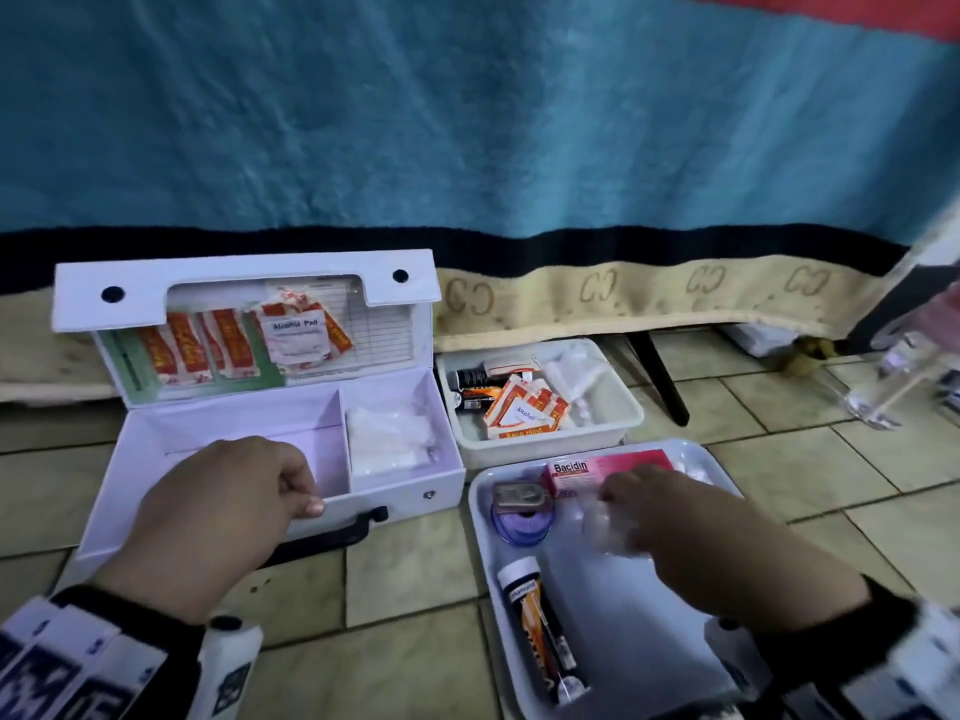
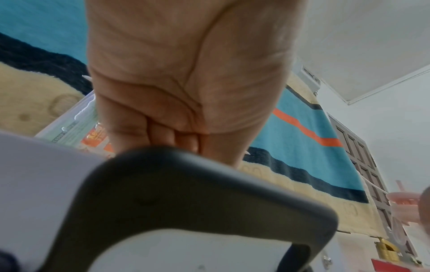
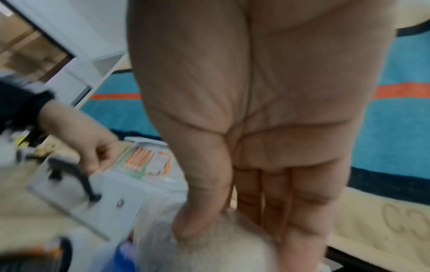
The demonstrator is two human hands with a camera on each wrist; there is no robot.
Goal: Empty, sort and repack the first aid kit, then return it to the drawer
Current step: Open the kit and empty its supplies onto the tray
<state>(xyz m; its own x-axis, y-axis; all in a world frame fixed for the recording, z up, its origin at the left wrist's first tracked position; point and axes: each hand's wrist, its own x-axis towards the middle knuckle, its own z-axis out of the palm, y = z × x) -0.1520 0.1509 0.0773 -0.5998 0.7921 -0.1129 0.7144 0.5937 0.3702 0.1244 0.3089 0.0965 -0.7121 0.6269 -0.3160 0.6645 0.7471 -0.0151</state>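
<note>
The white first aid kit (image 1: 400,493) lies open on the tiled floor with its lid up; orange sachets (image 1: 208,350) and an alcohol pad sit in the lid. The kit's left compartment is bare and white packets (image 1: 387,441) fill the right one. My left hand (image 1: 306,491) grips the kit's front wall above the black handle (image 2: 186,184), fingers inside and thumb outside. My right hand (image 1: 623,506) hovers over the grey tray (image 1: 478,511) and pinches a clear bag of white cotton (image 3: 221,243) between thumb and fingers.
The tray also holds a pink Bacidin box (image 1: 623,466), a purple round item (image 1: 522,519) and an orange tube (image 1: 540,631). Behind it, a white bin (image 1: 545,445) holds sachets and small bottles. A blanket-draped bed (image 1: 519,148) borders the far side. A blurred clear bottle (image 1: 878,392) stands right.
</note>
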